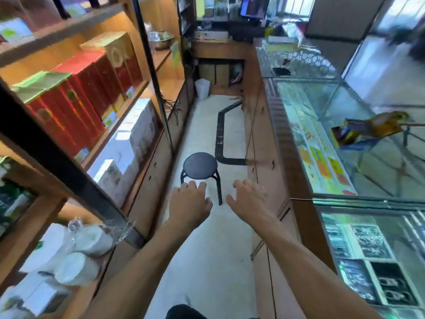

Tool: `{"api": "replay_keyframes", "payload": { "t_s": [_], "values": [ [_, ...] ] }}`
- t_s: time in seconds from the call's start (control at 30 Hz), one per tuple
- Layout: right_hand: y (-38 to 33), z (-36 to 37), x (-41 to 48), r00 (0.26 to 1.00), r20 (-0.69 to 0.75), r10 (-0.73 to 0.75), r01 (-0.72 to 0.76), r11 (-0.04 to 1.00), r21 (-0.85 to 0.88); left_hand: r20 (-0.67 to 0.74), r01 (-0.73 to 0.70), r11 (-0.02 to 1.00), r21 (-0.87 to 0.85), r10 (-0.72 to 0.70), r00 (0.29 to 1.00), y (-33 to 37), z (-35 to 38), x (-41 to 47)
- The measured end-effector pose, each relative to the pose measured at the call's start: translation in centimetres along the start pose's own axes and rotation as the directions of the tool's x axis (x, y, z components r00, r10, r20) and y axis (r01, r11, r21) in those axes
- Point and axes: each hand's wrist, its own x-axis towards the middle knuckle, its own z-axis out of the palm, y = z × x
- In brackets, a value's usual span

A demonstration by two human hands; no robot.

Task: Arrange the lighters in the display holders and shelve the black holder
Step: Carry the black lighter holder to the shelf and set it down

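Note:
Both arms stretch forward over the aisle floor between the shelving and the glass counter. My left hand (189,203) and my right hand (249,199) hang side by side with loosely curled fingers, holding nothing. A blurred orange and blue display holder (368,130) with colourful lighters stands on the glass counter top (345,143) at the right, well away from both hands. No black holder can be made out clearly; a small dark object (281,71) lies on the far counter.
A black round stool (200,165) stands in the aisle just beyond my hands. Wooden shelves at the left carry red boxes (76,97), white boxes (128,143) and white bowls (76,268). A black floor strip (220,134) crosses the aisle.

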Motion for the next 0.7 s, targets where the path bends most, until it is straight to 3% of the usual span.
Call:
{"api": "replay_keyframes", "payload": {
  "t_s": [0.37,0.7],
  "values": [
    [5.8,-1.4,10.7,0.948,-0.097,0.302,-0.311,0.947,-0.083,-0.025,-0.332,0.942,-0.046,0.331,0.943,3.0,-0.5,18.1],
    [9.4,-2.0,17.5,0.800,-0.178,0.572,-0.578,0.816,0.026,0.012,-0.629,0.778,0.008,0.629,0.778,7.9,-0.2,31.1]
  ]
}}
